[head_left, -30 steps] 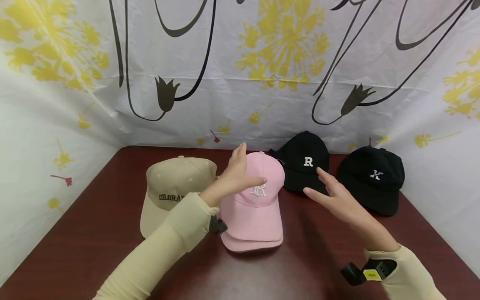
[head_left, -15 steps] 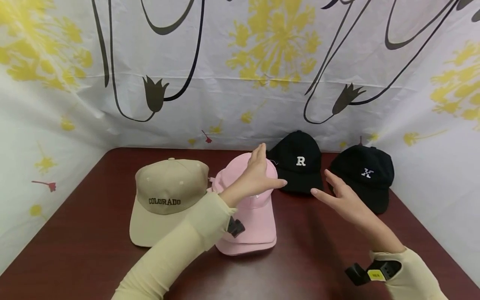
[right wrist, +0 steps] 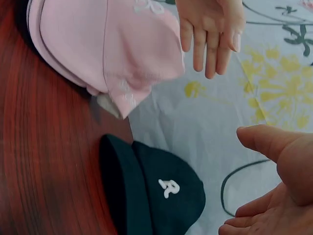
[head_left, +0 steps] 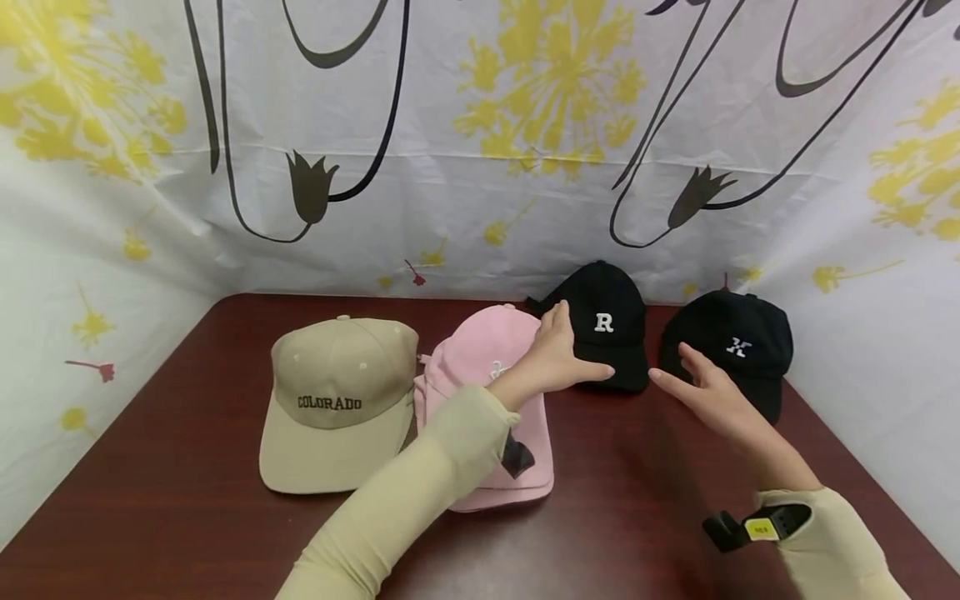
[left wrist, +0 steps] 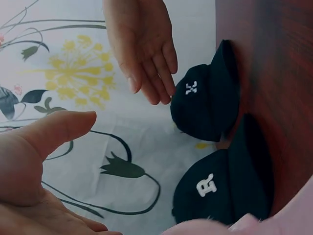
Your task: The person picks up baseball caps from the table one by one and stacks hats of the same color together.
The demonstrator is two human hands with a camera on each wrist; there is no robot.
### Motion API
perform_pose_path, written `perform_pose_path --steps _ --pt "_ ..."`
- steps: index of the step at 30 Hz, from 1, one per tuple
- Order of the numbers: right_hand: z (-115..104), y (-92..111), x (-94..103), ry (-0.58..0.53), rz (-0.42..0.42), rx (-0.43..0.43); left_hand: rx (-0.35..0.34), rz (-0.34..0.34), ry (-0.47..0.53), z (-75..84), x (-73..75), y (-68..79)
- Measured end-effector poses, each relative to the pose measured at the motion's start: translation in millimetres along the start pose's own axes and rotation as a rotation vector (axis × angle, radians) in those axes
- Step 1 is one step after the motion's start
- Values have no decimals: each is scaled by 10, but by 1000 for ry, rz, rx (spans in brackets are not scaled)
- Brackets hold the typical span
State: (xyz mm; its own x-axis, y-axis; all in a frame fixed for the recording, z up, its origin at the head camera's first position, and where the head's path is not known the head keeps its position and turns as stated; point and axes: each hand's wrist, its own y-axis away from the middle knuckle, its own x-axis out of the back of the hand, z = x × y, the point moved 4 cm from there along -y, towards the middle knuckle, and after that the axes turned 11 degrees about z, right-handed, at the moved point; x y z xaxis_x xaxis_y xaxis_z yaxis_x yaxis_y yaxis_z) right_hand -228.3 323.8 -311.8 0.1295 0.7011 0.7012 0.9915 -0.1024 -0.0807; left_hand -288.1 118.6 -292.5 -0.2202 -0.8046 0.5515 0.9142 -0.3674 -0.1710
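Note:
My left hand (head_left: 551, 354) hovers with fingers and thumb spread, overlapping the edges of the pink cap (head_left: 480, 337) and the black cap with a white R (head_left: 600, 287). Facing it, my right hand (head_left: 716, 396) is also spread, in front of the black cap with a small white emblem (head_left: 761, 321). Neither hand holds anything. In the left wrist view, the R cap (left wrist: 205, 205) and the emblem cap (left wrist: 193, 115) stand beyond the hands. The pink cap lies stacked on another pink one, as the doubled brims (right wrist: 49, 44) show in the right wrist view.
A beige cap lettered COLORADO (head_left: 345, 350) sits left of the pink caps on the dark red table (head_left: 187, 467). A white cloth with yellow and dark plant prints (head_left: 442, 192) hangs behind and along both sides. Each wrist wears a small black camera (head_left: 517, 457).
My left hand has moved right, from over the pink cap toward the R cap. The right hand has shifted slightly right. The head view has turned a little; the caps stay put.

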Motion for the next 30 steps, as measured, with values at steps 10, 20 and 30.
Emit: perform_pose_path --steps 10,20,30 --pt "194 -173 49 -3 -5 -84 62 -19 -76 -4 -336 -181" --pt "302 -385 -20 -22 -6 -115 142 -9 -86 -77 -510 -336" --pt "395 -598 -112 -64 -12 -166 257 25 -46 -262 -667 -499"
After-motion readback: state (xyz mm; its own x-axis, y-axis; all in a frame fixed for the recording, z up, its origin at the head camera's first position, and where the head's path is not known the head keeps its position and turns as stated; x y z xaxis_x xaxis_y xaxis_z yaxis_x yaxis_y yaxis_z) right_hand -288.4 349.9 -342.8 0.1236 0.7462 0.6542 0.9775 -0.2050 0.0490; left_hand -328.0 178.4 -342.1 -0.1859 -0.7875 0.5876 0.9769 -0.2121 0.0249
